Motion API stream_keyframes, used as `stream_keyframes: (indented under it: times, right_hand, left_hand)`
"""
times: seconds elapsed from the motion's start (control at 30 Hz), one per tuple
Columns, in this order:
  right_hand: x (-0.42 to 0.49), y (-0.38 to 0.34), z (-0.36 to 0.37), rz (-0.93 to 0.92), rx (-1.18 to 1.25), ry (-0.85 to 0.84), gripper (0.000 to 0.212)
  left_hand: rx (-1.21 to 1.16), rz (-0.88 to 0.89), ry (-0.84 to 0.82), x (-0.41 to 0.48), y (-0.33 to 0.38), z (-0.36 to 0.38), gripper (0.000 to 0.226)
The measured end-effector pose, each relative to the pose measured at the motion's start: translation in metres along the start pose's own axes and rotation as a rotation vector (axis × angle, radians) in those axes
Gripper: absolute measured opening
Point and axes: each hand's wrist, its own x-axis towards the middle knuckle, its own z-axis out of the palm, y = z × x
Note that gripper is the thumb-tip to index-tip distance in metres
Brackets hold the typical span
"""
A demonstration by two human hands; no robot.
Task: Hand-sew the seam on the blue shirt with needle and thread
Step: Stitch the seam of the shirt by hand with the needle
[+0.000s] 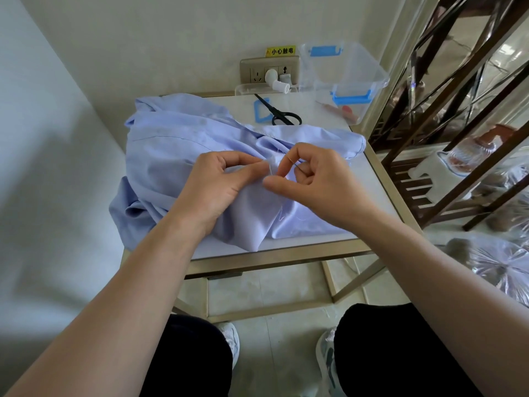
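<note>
Seam work under way on blue shirt (171, 150)

Left hand (220, 181) pinches a fold taut, apparently so the cloth cannot slide. Thread (269, 168) hangs beside it, near the needle (296, 166), which the right hand (317, 179) grasps between thumb and forefinger. The garment lies bunched on a small table (372, 181), which takes its weight.

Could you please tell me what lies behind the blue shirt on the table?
Black scissors, a blue plastic frame, a white thread spool and a clear storage box lie behind the blue shirt. The tabletop beneath the shirt is covered.
</note>
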Motion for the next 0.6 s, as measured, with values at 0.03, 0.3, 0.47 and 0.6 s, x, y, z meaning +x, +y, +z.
stream_keyframes:
  times: [0.03, 0.3, 0.47, 0.6]
  right_hand:
    - [0.000, 0.002, 0.003, -0.021, -0.013, 0.032, 0.024]
    - [0.001, -0.006, -0.016, -0.047, -0.021, -0.364, 0.013]
    - [-0.006, -0.009, -0.031, 0.093, -0.161, -0.794, 0.008]
    - [0.002, -0.001, -0.024, 0.092, -0.089, -0.276, 0.018]
  left_hand:
    - [0.003, -0.003, -0.005, 0.000, 0.001, 0.000, 0.008]
    - [-0.010, -0.003, 0.007, 0.001, -0.001, -0.002, 0.008]
    - [-0.004, 0.001, 0.051, 0.001, -0.002, -0.002, 0.007]
    - [-0.016, -0.006, 0.039, 0.000, -0.001, -0.001, 0.010]
